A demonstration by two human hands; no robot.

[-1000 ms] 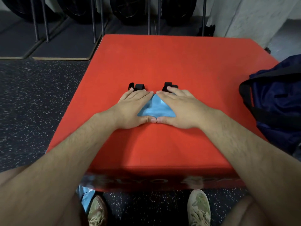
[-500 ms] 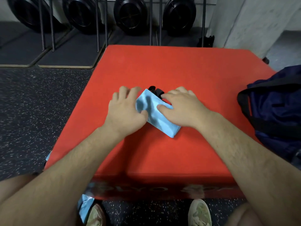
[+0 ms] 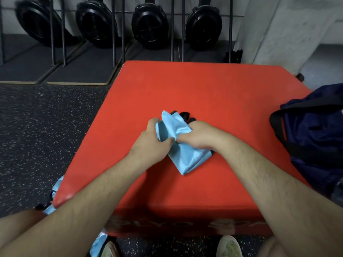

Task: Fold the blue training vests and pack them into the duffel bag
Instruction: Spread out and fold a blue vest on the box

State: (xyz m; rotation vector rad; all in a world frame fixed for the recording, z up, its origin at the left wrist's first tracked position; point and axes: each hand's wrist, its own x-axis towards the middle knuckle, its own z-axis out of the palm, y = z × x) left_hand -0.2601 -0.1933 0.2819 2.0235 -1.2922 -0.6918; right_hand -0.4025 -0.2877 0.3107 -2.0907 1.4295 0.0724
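Two grips hold one folded blue vest (image 3: 187, 156) near the middle of the red padded counter (image 3: 204, 86).

1. Left grip (image 3: 153, 140): fingers curled round the left edge of the bundle, thumb pressed onto the top of the fabric.
2. Right grip (image 3: 197, 138): fingers curled over the far side of the bundle, thumb pinching the fabric. The two thumb tips meet, or very nearly meet, on the vest.
3. Vest position: the bundle lies diagonally. Its far corner stands up beside the left fingers and its near corner points toward the person. Whether the near corner rests on the counter or hangs just above it cannot be told. Black trim (image 3: 185, 115) shows at the far end, just beyond the right fingers.
4. Duffel bag (image 3: 315, 130): dark blue with a black strap (image 3: 278, 134), at the right edge of the counter, well apart from the vest. Its opening cannot be made out.
5. Surroundings: more light blue fabric (image 3: 56, 190) lies on the speckled floor (image 3: 37, 127) by the counter's near left corner. Two pale shoes (image 3: 229, 245) stand in front of the counter. Four black round housings (image 3: 150, 25) stand in a row against the far wall.
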